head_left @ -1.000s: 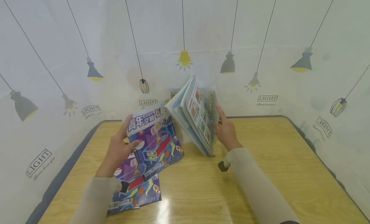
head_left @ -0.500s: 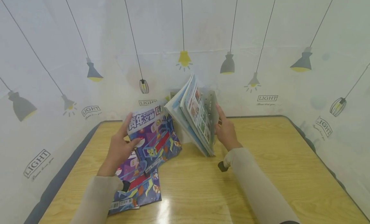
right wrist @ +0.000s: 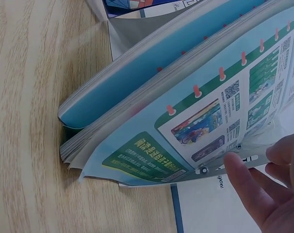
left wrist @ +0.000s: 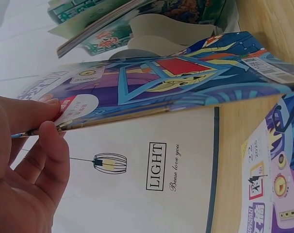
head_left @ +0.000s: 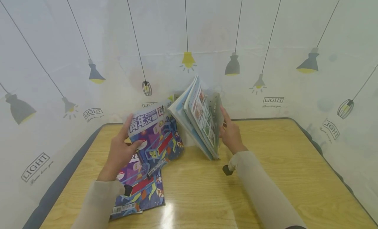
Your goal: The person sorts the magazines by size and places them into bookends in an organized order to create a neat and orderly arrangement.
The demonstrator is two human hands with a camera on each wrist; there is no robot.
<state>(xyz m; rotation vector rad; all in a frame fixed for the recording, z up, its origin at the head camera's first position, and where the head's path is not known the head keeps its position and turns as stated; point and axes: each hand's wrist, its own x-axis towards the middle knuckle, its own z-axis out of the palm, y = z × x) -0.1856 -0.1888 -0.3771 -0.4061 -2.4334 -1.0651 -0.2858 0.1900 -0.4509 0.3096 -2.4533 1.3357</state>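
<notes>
My left hand (head_left: 118,153) pinches the left edge of a purple-and-blue magazine (head_left: 156,137), thumb on the cover and fingers behind. Held tilted, this magazine overlaps another copy (head_left: 147,193) lying on the table. Just right of it, light-blue magazines (head_left: 200,117) lean upright in a grey desktop file holder (head_left: 218,105), their pages slightly fanned. My right hand (head_left: 231,133) grips the holder's right side panel; in the right wrist view the thumb and index finger (right wrist: 249,184) are at the panel's edge. Much of the holder is hidden behind the magazines.
The wooden table (head_left: 280,163) meets a pale wall covering (head_left: 265,35) printed with hanging lamps. A dark blue border (head_left: 62,179) runs along the table's edges. In the left wrist view, more magazines (left wrist: 98,29) stand beyond the held one.
My left hand has drawn the purple-and-blue magazine slightly to the left and changed its tilt a little. The right hand, the holder and the light-blue magazines have stayed put.
</notes>
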